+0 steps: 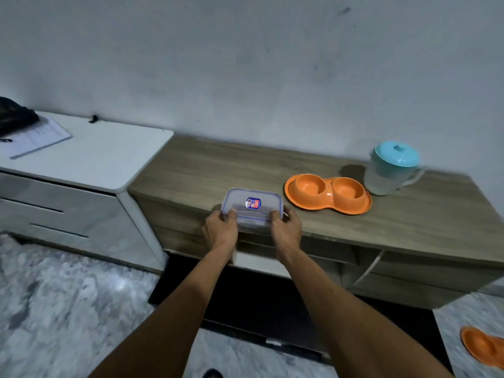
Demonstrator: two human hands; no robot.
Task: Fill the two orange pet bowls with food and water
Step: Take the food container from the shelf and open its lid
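An orange double pet bowl (328, 195) lies on the wooden cabinet top (191, 170), both of its cups showing bare orange. To its left stands a clear lidded food container (252, 204) with a blue seal and a sticker on the lid. My left hand (220, 230) grips the container's near left corner and my right hand (286, 227) grips its near right corner. Behind the bowl at the right stands a clear water jug (388, 173) with a turquoise lid.
A white drawer unit (90, 156) adjoins the cabinet at the left, carrying a paper sheet (38, 137) and a dark object (15, 115). Another orange dish (484, 346) lies on the marble floor at the lower right. A wall rises right behind the cabinet.
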